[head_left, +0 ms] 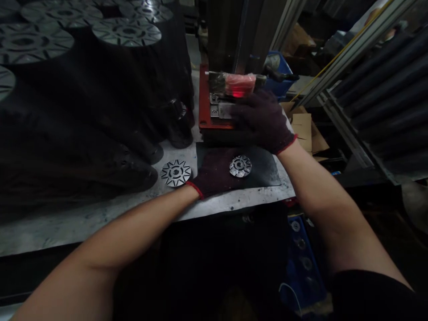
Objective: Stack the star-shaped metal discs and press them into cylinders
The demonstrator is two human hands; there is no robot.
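My left hand [216, 174], in a dark knit glove with a red cuff, lies on a black mat [264, 171]. Its fingertips meet a slotted, star-patterned metal disc [240, 166], and I cannot tell whether they grip it. My right hand [264, 122], gloved the same way, rests against the steel plate [222, 110] of a press fixture on a red base [203, 102]. Its fingers hide the plate's right end. A second disc [175, 173] lies on the bench left of my left hand. A red-wrapped part [240, 84] sits behind the plate.
Tall dark stacks of discs [127, 33] fill the bench's left side. The grey bench edge [234, 206] runs beneath my forearms. Behind stand the press column [239, 35] and a blue crate [279, 76]. Cardboard [302, 127] and metal rails [347, 129] lie right; a blue tray [301, 254] sits below.
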